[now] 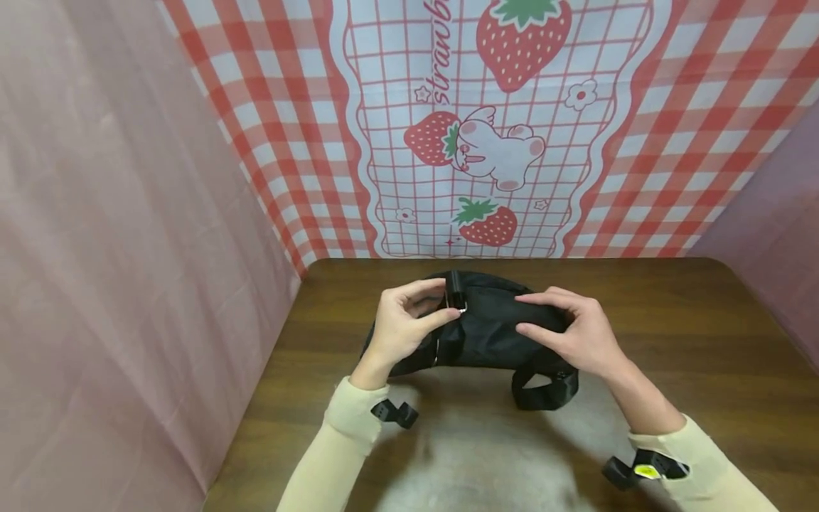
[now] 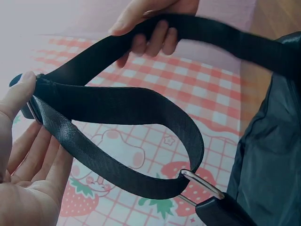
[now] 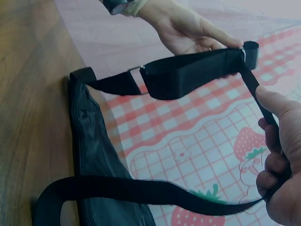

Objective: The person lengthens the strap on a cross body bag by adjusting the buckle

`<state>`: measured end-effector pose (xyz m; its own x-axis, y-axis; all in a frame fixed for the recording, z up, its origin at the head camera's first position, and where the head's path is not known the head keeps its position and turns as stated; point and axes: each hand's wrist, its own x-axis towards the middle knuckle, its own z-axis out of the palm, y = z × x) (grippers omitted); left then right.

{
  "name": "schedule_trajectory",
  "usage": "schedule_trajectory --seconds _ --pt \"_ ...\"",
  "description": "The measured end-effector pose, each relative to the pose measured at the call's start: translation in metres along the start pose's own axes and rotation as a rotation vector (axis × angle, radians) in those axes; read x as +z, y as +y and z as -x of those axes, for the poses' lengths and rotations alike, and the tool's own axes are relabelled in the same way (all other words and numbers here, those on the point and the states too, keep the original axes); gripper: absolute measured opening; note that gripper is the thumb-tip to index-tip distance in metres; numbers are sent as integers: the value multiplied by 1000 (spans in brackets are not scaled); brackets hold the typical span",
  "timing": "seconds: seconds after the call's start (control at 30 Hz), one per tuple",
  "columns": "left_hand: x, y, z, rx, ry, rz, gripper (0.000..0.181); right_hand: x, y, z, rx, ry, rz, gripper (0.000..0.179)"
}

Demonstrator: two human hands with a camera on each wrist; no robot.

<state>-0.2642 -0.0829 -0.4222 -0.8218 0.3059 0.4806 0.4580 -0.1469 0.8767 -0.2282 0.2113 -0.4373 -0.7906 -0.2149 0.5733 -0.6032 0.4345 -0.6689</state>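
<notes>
A black fabric bag [image 1: 499, 338] lies on the wooden table in front of me, its black webbing strap [image 2: 115, 104] raised toward the camera. At a metal strap slider [image 2: 33, 109], my left hand [image 1: 402, 323] pinches the webbing between thumb and fingers. Farther along the strap, my right hand [image 1: 584, 333] grips a single length, fingers curled round it in the right wrist view. Between the slider and the bag, the strap doubles into a loop through a metal ring [image 2: 202, 182]. From the head, the raised strap largely blends with the dark bag.
The brown wooden table [image 1: 678, 320] spreads around the bag. A red-and-white checked cloth [image 1: 281, 107] with strawberry prints hangs behind it. Pale pink curtain fabric [image 1: 121, 213] borders the left side. Black wrist devices [image 1: 393, 412] sit on both sleeves.
</notes>
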Motion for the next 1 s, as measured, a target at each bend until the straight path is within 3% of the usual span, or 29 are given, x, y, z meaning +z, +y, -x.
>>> schedule_trajectory --seconds 0.13,0.37,0.5,0.63,0.7,0.87,1.0 --pt "0 2 0 -17 13 22 43 -2 6 2 11 -42 -23 51" --pt "6 7 0 4 -34 -31 43 14 17 4 8 -350 -132 66" --pt "8 10 -1 17 -48 -65 42 35 13 0 -12 -449 -311 66" --pt "8 13 -1 14 -48 -94 40 53 -2 -8 -18 -388 -547 53" --pt "7 13 -1 10 -45 -98 40 59 -9 -11 -24 -306 -576 49" --pt "5 12 0 9 -56 -107 40 56 -21 -17 1 -112 -394 46" --pt "4 12 1 8 -71 -134 41 47 -22 -18 15 -77 -327 46"
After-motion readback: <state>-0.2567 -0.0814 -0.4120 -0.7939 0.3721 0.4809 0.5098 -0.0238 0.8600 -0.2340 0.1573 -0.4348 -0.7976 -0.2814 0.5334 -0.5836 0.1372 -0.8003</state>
